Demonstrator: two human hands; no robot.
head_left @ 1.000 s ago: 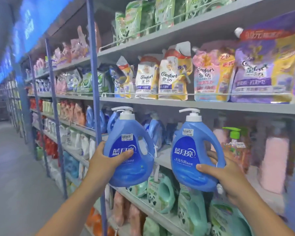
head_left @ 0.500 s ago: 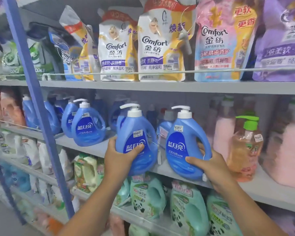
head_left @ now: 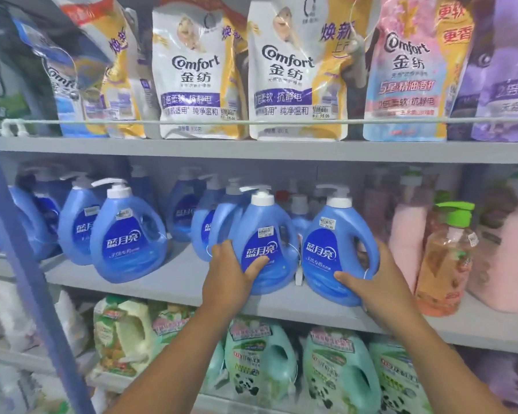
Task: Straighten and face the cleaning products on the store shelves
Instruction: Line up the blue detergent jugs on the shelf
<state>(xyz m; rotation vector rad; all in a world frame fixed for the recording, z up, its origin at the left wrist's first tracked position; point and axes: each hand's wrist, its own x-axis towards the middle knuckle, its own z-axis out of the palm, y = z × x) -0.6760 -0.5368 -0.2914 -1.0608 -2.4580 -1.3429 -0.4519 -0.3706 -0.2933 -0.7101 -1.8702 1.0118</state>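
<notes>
My left hand (head_left: 228, 273) gripped one blue plastic pump-top detergent bottle (head_left: 263, 246) and my right hand (head_left: 377, 279) gripped a matching blue plastic pump bottle (head_left: 337, 249) beside it. Both stood upright, labels forward, at the front edge of the grey middle shelf (head_left: 168, 282).

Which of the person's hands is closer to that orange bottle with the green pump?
The right hand. It grips a blue detergent bottle just left of the orange bottle. The left hand holds another blue bottle farther left.
</notes>
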